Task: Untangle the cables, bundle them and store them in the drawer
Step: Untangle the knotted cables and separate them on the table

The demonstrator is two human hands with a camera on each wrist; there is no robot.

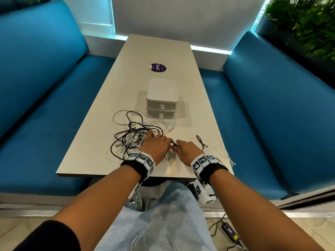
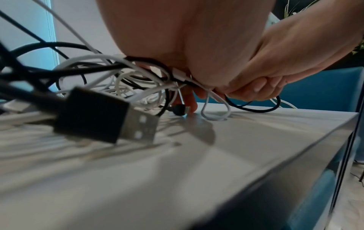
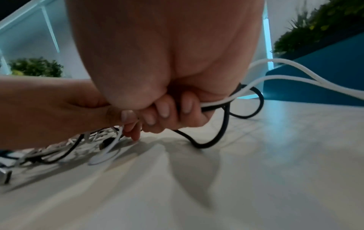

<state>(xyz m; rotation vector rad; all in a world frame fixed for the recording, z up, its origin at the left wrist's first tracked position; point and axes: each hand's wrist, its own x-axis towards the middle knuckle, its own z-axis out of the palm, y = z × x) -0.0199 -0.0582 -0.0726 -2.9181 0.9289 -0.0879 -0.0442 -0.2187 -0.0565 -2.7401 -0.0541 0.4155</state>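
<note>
The tangle of cables [image 1: 137, 134] is lying on the near part of the table [image 1: 163, 51], just in front of the closed two-drawer box [image 1: 161, 100]. The right hand [image 1: 187, 148] is gripping one black and one white strand in curled fingers [image 3: 165, 109]; the left hand [image 1: 156, 144] is pinching strands at the tangle's right edge. The cables look light, limp and snag-prone, best taken near a plug such as the black USB plug [image 2: 104, 115]. Black and white strands are lying mixed; the exact count is unclear.
</note>
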